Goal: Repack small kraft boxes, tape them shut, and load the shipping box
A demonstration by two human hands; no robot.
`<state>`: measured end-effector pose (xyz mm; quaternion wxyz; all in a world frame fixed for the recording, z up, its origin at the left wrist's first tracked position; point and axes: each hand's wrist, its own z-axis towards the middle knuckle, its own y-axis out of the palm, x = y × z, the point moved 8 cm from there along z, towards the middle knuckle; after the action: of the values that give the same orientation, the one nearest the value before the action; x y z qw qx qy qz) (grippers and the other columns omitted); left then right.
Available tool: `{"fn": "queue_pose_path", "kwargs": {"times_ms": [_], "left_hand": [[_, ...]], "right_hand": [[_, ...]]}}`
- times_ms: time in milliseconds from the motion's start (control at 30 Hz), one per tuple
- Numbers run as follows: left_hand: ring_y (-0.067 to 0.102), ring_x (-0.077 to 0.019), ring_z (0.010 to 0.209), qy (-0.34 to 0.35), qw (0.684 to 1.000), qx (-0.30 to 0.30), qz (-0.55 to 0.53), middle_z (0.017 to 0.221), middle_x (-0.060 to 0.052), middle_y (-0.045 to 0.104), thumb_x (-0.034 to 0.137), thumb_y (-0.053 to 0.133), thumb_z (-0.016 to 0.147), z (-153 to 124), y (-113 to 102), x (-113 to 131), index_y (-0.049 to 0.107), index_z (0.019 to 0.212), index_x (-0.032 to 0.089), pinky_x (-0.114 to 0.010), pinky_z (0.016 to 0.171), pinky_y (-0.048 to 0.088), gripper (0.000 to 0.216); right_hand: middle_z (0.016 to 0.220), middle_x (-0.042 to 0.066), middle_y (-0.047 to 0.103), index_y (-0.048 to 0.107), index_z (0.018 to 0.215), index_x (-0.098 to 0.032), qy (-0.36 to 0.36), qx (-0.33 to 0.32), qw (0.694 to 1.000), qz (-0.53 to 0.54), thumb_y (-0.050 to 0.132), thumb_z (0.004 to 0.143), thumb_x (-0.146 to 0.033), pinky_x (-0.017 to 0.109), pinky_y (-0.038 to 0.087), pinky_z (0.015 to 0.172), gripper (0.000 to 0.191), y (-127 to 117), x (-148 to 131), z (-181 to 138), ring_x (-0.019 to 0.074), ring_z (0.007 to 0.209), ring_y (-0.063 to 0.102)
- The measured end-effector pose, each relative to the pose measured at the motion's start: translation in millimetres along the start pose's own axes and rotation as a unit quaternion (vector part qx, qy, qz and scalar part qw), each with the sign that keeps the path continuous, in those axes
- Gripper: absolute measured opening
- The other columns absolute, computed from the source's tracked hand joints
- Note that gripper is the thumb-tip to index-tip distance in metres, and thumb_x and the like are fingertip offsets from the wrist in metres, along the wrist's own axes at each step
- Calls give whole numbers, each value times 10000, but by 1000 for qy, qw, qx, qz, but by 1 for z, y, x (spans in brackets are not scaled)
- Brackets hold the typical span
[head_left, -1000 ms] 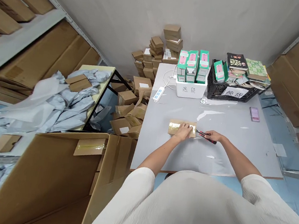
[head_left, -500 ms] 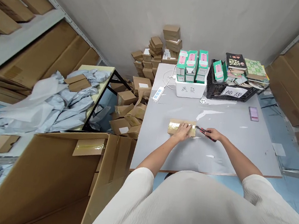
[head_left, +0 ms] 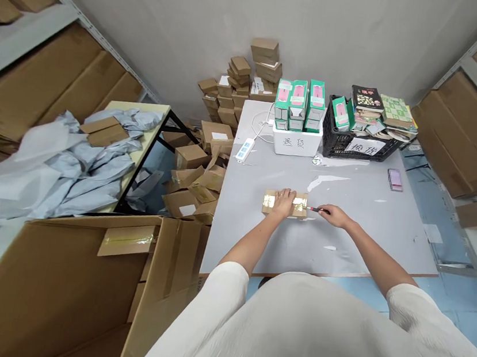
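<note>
A small brown cardboard box (head_left: pixel 267 201) with shiny yellowish tape along its top lies on the grey table. Across its middle lies my left hand (head_left: pixel 284 201), gripping it with the fingertips at its far edge. My right hand (head_left: pixel 335 216) is closed around a red and black utility knife (head_left: pixel 315 209). The knife points left, its tip at the right end of the box. Whether the blade touches the tape is too small to tell.
Behind the box stand a white bin (head_left: pixel 295 144) of green-and-pink boxes and a black crate (head_left: pixel 337 142) of books. A power strip (head_left: pixel 245 150) and a phone-like object (head_left: pixel 395 180) lie on the table (head_left: pixel 248 243). A large open carton (head_left: pixel 176 258) stands at left.
The knife has turned to lie more level, its tip now at the box's right end. My left hand sits further left on the box, more upright. The view has shifted slightly.
</note>
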<state>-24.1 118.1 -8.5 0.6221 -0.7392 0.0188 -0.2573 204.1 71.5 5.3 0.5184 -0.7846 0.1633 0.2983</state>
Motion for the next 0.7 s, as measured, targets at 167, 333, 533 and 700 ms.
{"fn": "queue_pose_path", "kwargs": {"times_ms": [167, 333, 533, 700], "left_hand": [[462, -319, 1475, -16, 1000, -17, -5, 1483, -140, 571, 146, 595, 950, 6, 5, -5, 556, 1446, 296, -517, 1279, 269, 519], [509, -327, 1392, -27, 999, -16, 10, 1428, -146, 604, 136, 632, 918, 13, 6, -6, 580, 1419, 276, -510, 1233, 311, 522], [492, -334, 1442, -27, 999, -24, 9, 1487, -160, 592, 193, 603, 996, 15, 9, -5, 577, 1459, 263, -517, 1249, 320, 469], [375, -346, 1598, 2, 1000, -4, -1, 1663, -185, 515, 223, 390, 1098, 4, 13, -3, 495, 1627, 223, -609, 1335, 227, 540]], "right_hand": [[1207, 106, 754, 787, 1312, -280, 0, 31, 996, -88, 703, 1006, -381, 356, 525, 965, 334, -1, -3, 3, 292, 1101, 697], [1187, 104, 747, 791, 1324, -286, -15, 29, 994, -108, 738, 995, -351, 374, 524, 978, 339, 1, -7, 5, 296, 1083, 706], [1189, 101, 753, 794, 1300, -271, -14, 36, 990, -134, 754, 991, -318, 366, 521, 985, 315, 1, -8, 7, 284, 1089, 707], [1191, 100, 753, 777, 1321, -246, -9, 48, 989, -142, 742, 1002, -316, 360, 537, 978, 328, 4, -3, 4, 271, 1080, 719]]}}
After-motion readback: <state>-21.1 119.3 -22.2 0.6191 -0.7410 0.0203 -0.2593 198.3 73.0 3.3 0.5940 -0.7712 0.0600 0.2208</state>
